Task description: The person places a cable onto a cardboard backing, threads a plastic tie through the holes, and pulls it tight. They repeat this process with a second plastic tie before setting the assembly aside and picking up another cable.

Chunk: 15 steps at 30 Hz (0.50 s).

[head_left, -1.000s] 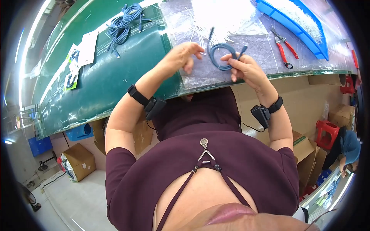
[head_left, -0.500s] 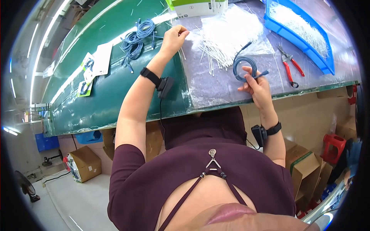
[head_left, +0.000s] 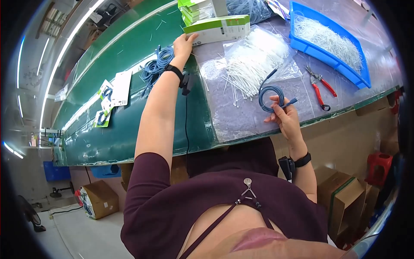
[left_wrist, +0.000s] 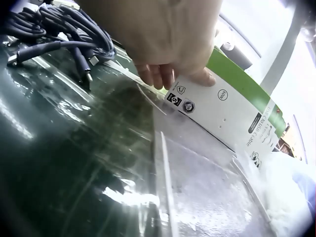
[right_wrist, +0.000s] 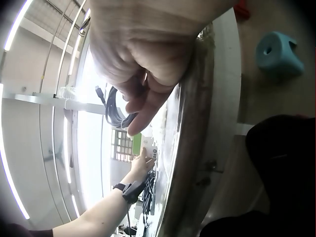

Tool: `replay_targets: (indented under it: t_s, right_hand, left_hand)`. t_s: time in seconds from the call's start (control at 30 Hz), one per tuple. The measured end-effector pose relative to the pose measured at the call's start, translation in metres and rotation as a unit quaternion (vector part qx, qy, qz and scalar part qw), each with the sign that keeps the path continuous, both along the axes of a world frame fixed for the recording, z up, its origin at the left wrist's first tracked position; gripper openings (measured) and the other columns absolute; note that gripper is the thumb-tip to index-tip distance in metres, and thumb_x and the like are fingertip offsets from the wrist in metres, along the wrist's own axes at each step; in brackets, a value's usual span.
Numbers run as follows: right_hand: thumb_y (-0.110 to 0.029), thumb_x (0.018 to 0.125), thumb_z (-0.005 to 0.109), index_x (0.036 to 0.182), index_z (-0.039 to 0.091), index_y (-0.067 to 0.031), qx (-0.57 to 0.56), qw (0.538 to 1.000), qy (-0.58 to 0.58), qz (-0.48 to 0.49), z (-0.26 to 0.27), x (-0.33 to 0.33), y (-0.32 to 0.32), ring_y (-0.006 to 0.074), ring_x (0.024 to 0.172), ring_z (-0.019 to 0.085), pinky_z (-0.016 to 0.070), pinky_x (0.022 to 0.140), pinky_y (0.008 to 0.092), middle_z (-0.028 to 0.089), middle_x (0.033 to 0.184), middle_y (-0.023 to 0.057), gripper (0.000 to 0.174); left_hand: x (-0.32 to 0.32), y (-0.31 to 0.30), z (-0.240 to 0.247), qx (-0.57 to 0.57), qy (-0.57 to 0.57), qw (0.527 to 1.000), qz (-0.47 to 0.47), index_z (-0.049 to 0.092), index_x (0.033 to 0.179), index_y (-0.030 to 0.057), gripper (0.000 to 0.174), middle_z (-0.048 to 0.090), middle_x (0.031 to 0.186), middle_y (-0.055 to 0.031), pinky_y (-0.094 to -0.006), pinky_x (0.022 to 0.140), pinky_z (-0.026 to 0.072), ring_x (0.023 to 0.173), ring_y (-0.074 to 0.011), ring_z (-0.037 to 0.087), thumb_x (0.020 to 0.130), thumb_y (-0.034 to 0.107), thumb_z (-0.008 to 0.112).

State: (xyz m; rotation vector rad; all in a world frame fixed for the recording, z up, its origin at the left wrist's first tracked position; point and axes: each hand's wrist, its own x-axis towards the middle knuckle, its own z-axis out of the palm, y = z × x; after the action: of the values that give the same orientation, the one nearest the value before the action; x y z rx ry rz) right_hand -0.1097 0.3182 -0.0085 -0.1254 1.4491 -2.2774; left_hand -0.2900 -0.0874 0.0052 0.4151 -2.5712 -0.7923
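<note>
My right hand (head_left: 286,118) pinches a coiled blue USB cable (head_left: 264,105) between thumb and fingers, above the front part of the table. One end of the cable sticks up past the coil, and its other end points right. At the back, my left hand (head_left: 183,46) grips the left end of a white and green cable box (head_left: 224,32). In the left wrist view the thumb lies on the box's printed white face (left_wrist: 217,111), with the other fingers at its end. A bundle of blue cables (head_left: 153,69) lies by the left forearm.
White cable ties (head_left: 254,64) spread from a clear bag in the middle. A blue tray (head_left: 340,64) of white strips and red-handled pliers (head_left: 320,88) are at the right. Cable packs on cards (head_left: 104,101) lie left, and more boxes (head_left: 200,9) stand at the back.
My left hand has left the coiled cable's side, reached far forward and taken hold of the box's left end. The right hand keeps the cable. The head view has shifted, showing more of the table's back.
</note>
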Motion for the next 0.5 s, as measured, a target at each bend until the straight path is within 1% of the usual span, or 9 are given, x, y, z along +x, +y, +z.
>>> replay_targets:
  t_s: [0.13, 0.17, 0.23, 0.27, 0.3, 0.33, 0.37, 0.47, 0.5]
  right_hand:
    - [-0.01, 0.095, 0.055, 0.121, 0.052, -0.0029, -0.022, 1.0, 0.015, -0.014, -0.002, -0.001, 0.0, 0.007, 0.067, 0.052, 0.0543, 0.064, 0.0286, 0.054, 0.09, 0.0005, 0.027]
    - [-0.01, 0.095, 0.055, 0.121, 0.052, -0.0029, -0.021, 1.0, 0.015, -0.009, 0.0, -0.002, -0.002, 0.007, 0.067, 0.052, 0.0543, 0.064, 0.0286, 0.054, 0.09, 0.0005, 0.027]
    - [-0.01, 0.094, 0.057, 0.121, 0.053, -0.004, 0.065, 0.997, 0.045, -0.022, 0.004, -0.007, -0.008, 0.0068, 0.068, 0.053, 0.0517, 0.064, 0.0259, 0.056, 0.088, -0.0003, 0.028]
    - [-0.01, 0.093, 0.058, 0.12, 0.053, -0.0046, 0.107, 0.992, 0.057, -0.03, 0.006, -0.007, -0.012, 0.0067, 0.069, 0.053, 0.0505, 0.063, 0.0246, 0.057, 0.087, -0.0006, 0.028]
    - [-0.01, 0.093, 0.058, 0.12, 0.053, -0.0046, 0.109, 0.992, 0.052, -0.028, 0.012, -0.008, -0.021, 0.0067, 0.069, 0.053, 0.0505, 0.063, 0.0246, 0.057, 0.087, -0.0006, 0.028]
    - [-0.01, 0.092, 0.06, 0.119, 0.053, -0.0051, 0.056, 0.998, 0.013, -0.033, 0.021, -0.011, -0.034, 0.0065, 0.07, 0.054, 0.0493, 0.064, 0.0233, 0.059, 0.087, -0.0006, 0.029]
    - [-0.011, 0.091, 0.062, 0.118, 0.054, -0.0055, 0.005, 0.999, -0.027, -0.039, 0.027, -0.013, -0.048, 0.0064, 0.071, 0.055, 0.0481, 0.065, 0.0219, 0.06, 0.087, -0.0006, 0.029]
    - [-0.013, 0.09, 0.064, 0.116, 0.055, -0.0051, -0.063, 0.996, -0.063, 0.024, 0.024, -0.02, -0.087, 0.0068, 0.073, 0.057, 0.0478, 0.067, 0.0219, 0.062, 0.091, 0.0008, 0.028]
    - [-0.013, 0.09, 0.064, 0.116, 0.055, -0.0051, -0.06, 0.996, -0.065, 0.023, 0.021, -0.022, -0.099, 0.0068, 0.073, 0.057, 0.0478, 0.067, 0.0219, 0.062, 0.091, 0.0008, 0.028]
  left_hand:
    - [0.026, -0.011, 0.005, -0.091, 0.023, 0.995, 0.025, 0.064, 0.074, -0.0001, 0.041, 0.068, 0.072, -0.0114, -0.0366, 0.065, 0.0493, 0.076, -0.0271, 0.067, 0.081, 0.039, 0.072]
    - [0.035, -0.011, 0.01, 0.0, 0.028, 1.0, -0.003, 0.064, 0.08, 0.0014, 0.035, 0.068, 0.076, -0.0103, -0.0344, 0.065, 0.0499, 0.078, -0.0248, 0.067, 0.085, 0.036, 0.068]
    - [0.059, -0.003, 0.025, 0.181, 0.036, 0.981, -0.059, 0.065, 0.091, 0.0046, 0.024, 0.068, 0.086, -0.008, -0.0301, 0.065, 0.0511, 0.081, -0.0202, 0.067, 0.092, 0.028, 0.061]
    - [0.074, 0.006, 0.028, 0.182, 0.033, 0.981, -0.056, 0.065, 0.091, 0.0046, 0.024, 0.068, 0.086, -0.008, -0.0301, 0.065, 0.0511, 0.081, -0.0202, 0.067, 0.092, 0.028, 0.061]
    - [0.089, 0.021, 0.031, 0.374, 0.058, 0.916, -0.133, 0.06, 0.103, 0.0065, 0.02, 0.066, 0.098, -0.0084, -0.0332, 0.071, 0.0533, 0.089, -0.0215, 0.066, 0.095, 0.025, 0.054]
    - [0.103, 0.036, 0.033, 0.549, 0.082, 0.806, -0.204, 0.055, 0.115, 0.0084, 0.022, 0.064, 0.109, -0.0088, -0.0364, 0.077, 0.0556, 0.097, -0.0227, 0.065, 0.099, 0.021, 0.048]
    - [0.116, 0.048, 0.036, 0.553, 0.08, 0.805, -0.2, 0.055, 0.115, 0.0084, 0.022, 0.064, 0.109, -0.0088, -0.0364, 0.077, 0.0556, 0.097, -0.0227, 0.065, 0.099, 0.021, 0.048]
    - [0.15, 0.081, 0.042, 0.64, 0.119, 0.714, -0.257, 0.043, 0.125, 0.0115, 0.025, 0.057, 0.121, -0.0078, -0.0444, 0.086, 0.055, 0.106, -0.0221, 0.061, 0.101, 0.015, 0.04]
    - [0.16, 0.089, 0.038, 0.643, 0.119, 0.712, -0.255, 0.043, 0.125, 0.0115, 0.025, 0.057, 0.121, -0.0078, -0.0444, 0.086, 0.055, 0.106, -0.0221, 0.061, 0.101, 0.015, 0.04]
